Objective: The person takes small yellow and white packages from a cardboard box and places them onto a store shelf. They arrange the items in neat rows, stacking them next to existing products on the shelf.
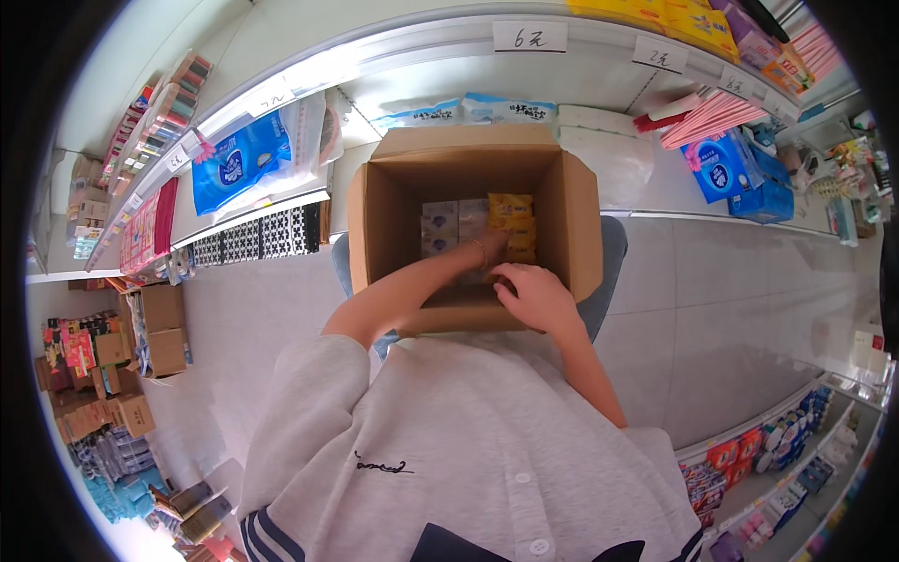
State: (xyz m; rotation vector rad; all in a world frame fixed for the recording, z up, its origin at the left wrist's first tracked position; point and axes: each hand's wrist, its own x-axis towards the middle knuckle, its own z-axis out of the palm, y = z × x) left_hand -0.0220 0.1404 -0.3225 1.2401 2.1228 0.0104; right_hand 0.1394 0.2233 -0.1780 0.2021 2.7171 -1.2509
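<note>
An open cardboard box (460,319) stands right before me, its flaps folded outward. Inside, yellow plastic packets (511,206) are stacked in a column on the right. Beside them sit white small packages (440,219) with a dark print. My left hand (494,244), with a bracelet at the wrist, reaches into the box at the yellow packets; its fingertips are partly hidden, so its grip is unclear. Over the box's near right part is my right hand (537,295), fingers bent near the lowest packets. Whether it pinches anything cannot be made out.
Behind the box runs a white shelf (632,211) with blue tissue packs (242,161) and white wrapped bundles (604,154). An upper shelf edge (435,53) with price cards overhangs it. Cartons (165,330) stand at left on the tiled floor (709,302). Another stocked shelf (772,449) is lower right.
</note>
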